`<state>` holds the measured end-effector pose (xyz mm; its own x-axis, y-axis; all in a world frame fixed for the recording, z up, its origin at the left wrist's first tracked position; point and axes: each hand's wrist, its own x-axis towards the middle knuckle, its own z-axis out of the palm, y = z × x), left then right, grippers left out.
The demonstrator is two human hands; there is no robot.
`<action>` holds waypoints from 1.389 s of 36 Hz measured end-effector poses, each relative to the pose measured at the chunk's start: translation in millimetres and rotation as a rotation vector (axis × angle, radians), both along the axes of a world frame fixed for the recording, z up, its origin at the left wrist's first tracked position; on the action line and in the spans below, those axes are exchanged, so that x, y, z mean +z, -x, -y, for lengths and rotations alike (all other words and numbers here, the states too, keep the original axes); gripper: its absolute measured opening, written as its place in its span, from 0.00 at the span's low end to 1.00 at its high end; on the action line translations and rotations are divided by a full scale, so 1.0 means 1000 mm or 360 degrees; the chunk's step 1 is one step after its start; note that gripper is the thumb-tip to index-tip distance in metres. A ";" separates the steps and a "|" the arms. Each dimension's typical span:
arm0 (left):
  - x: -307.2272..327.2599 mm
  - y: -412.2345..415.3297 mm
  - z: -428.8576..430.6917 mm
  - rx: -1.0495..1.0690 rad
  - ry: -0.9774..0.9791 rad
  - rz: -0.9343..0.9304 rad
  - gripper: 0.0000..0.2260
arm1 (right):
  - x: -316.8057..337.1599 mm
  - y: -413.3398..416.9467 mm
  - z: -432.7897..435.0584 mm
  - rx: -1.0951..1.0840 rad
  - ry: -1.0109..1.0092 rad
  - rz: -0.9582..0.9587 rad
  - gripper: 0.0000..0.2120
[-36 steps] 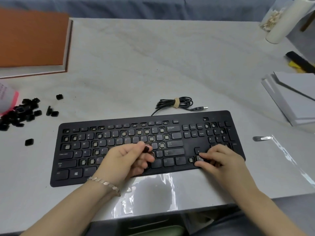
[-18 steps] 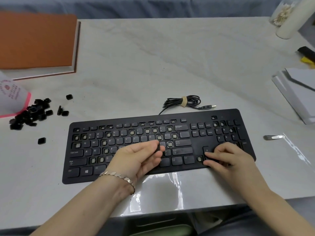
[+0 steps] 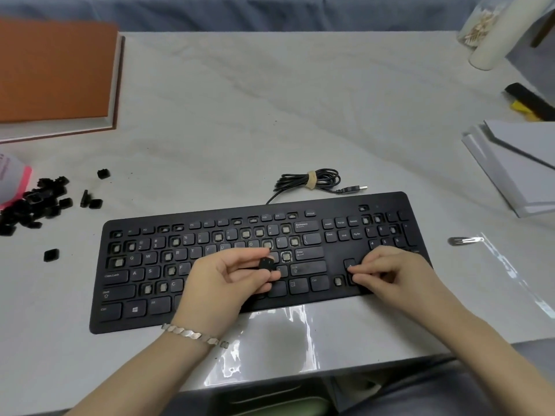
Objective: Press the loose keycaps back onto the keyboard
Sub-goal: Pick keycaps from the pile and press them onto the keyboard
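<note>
The left hand (image 3: 222, 283) is still pinching one keycap (image 3: 266, 263) above the middle of the keyboard (image 3: 120, 319), now turning its face upward — probably checking which socket it is fitting. The right hand (image 3: 393, 274), fingers bent, keeps pressing the arrow keys (image 3: 350, 262).

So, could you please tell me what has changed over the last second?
The left hand has turned its pinched keycap so more of it shows. The right hand still rests on the keyboard at the arrow keys; the loose keycaps lie unmoved.
</note>
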<state>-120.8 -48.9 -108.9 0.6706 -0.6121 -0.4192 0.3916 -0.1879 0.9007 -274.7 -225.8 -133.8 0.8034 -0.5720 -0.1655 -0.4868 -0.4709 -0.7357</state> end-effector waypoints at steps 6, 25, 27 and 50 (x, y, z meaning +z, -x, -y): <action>-0.007 -0.003 0.000 -0.0044 -0.0247 0.0338 0.12 | 0.007 -0.010 0.007 -0.0222 -0.0252 -0.0156 0.13; -0.004 0.002 0.005 0.0013 -0.0076 0.0200 0.10 | 0.001 -0.014 -0.002 -0.0195 0.0093 -0.0375 0.16; -0.003 -0.001 0.006 0.0082 -0.0009 0.0014 0.07 | 0.002 -0.018 -0.006 -0.0156 0.0133 -0.0317 0.18; -0.006 -0.001 0.023 0.0198 -0.0107 -0.0252 0.08 | 0.005 -0.060 -0.057 0.0048 0.0111 0.0629 0.08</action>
